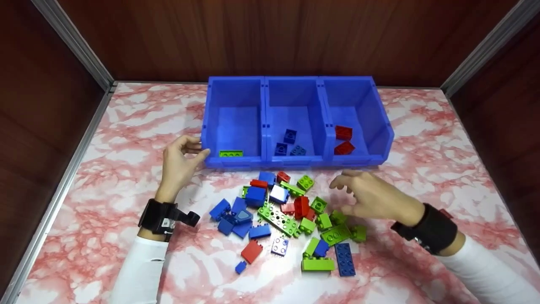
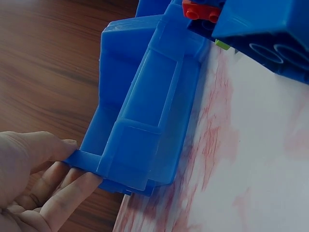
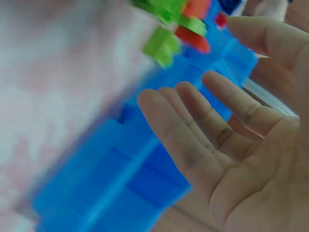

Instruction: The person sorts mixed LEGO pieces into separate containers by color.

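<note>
Gripping the front left corner of a blue bin (image 1: 295,161): one left hand (image 1: 179,162), thumb and fingers pinching the edge. Right hand (image 1: 371,194): unclenched, fingers loosely extended, holding nothing, beside the right part of a mixed brick pile (image 1: 255,196). Bin, three compartments, at the back of the marbled table (image 1: 422,139), pile just in front. Contents: left, one green brick (image 1: 231,153); middle, three dark blue bricks (image 1: 290,136); right, two red bricks (image 1: 344,132).
</note>
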A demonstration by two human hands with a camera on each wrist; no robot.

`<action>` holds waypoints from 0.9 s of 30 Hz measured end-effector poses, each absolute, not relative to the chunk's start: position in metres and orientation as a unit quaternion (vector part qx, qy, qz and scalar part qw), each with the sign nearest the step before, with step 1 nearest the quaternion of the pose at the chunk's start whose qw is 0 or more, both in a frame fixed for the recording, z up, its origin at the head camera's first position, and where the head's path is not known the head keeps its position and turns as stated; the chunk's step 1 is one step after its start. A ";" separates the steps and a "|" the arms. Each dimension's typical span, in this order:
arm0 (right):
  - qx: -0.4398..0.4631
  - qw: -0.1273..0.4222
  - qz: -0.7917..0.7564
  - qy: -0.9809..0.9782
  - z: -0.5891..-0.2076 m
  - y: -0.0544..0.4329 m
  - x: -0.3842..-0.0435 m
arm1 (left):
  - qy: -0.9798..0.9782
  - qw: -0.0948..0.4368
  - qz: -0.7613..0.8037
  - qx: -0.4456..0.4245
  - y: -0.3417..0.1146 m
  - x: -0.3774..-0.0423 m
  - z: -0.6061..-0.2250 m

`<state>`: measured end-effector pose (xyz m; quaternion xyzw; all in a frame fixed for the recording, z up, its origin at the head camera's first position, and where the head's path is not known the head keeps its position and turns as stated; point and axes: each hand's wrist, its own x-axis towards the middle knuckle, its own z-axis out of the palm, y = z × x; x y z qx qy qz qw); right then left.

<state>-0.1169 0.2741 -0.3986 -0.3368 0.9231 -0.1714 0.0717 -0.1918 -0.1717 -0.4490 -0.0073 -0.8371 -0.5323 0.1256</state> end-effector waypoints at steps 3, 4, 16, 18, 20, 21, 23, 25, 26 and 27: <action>-0.326 0.087 -0.181 0.924 -0.410 0.276 -0.110 | -0.836 0.125 -0.534 -0.007 -0.172 -0.192 -0.449; -0.323 0.092 -0.183 0.924 -0.413 0.276 -0.108 | -0.836 0.125 -0.535 -0.007 -0.172 -0.192 -0.449; -0.246 0.142 -0.232 0.930 -0.429 0.271 -0.110 | -0.835 0.124 -0.537 -0.002 -0.172 -0.191 -0.449; -0.243 0.138 -0.232 0.932 -0.430 0.272 -0.111 | -0.833 0.124 -0.539 -0.002 -0.172 -0.191 -0.449; -0.246 0.134 -0.231 0.932 -0.430 0.271 -0.112 | -0.832 0.125 -0.540 -0.002 -0.172 -0.191 -0.449; -0.248 0.132 -0.231 0.931 -0.430 0.271 -0.112 | -0.832 0.125 -0.540 -0.002 -0.172 -0.191 -0.449; -0.253 0.130 -0.231 0.931 -0.430 0.271 -0.112 | -0.832 0.124 -0.540 -0.001 -0.172 -0.191 -0.449; -0.255 0.128 -0.229 0.931 -0.429 0.271 -0.111 | -0.832 0.124 -0.540 -0.001 -0.172 -0.191 -0.449; -0.255 0.127 -0.229 0.931 -0.428 0.271 -0.111 | -0.832 0.125 -0.540 -0.001 -0.172 -0.191 -0.449; -0.254 0.125 -0.228 0.932 -0.427 0.271 -0.111 | -0.833 0.127 -0.539 -0.002 -0.172 -0.191 -0.449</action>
